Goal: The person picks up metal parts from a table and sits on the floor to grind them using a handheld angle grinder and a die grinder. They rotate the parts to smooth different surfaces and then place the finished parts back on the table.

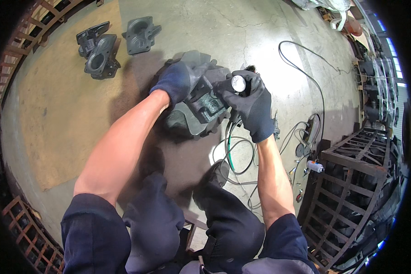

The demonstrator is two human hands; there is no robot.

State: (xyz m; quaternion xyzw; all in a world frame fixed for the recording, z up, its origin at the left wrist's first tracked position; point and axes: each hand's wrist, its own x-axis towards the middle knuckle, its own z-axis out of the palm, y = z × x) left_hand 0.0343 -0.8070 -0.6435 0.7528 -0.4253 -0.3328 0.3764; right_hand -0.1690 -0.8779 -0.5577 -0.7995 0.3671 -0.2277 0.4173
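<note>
In front of me is a dark grey metal casting (208,106) with a squared recess and raised edges. My left hand (180,81), in a dark glove, grips its far left side, with the fingertips partly hidden. My right hand (253,102), gloved as well, is closed around a dark tool with a round white end (238,83) facing me. Black bristles or fibres (250,68) show just beyond that hand; I cannot tell whether they belong to the tool. More dark, rounded metal (182,121) lies under the casting, its outline partly covered.
Several similar castings (140,35) lie on the floor at the far left. Cables and hoses (233,157) coil on the floor to the right of my legs. A rusty metal cage (347,192) holding dark parts stands at right, with a small canister (315,166) by its edge.
</note>
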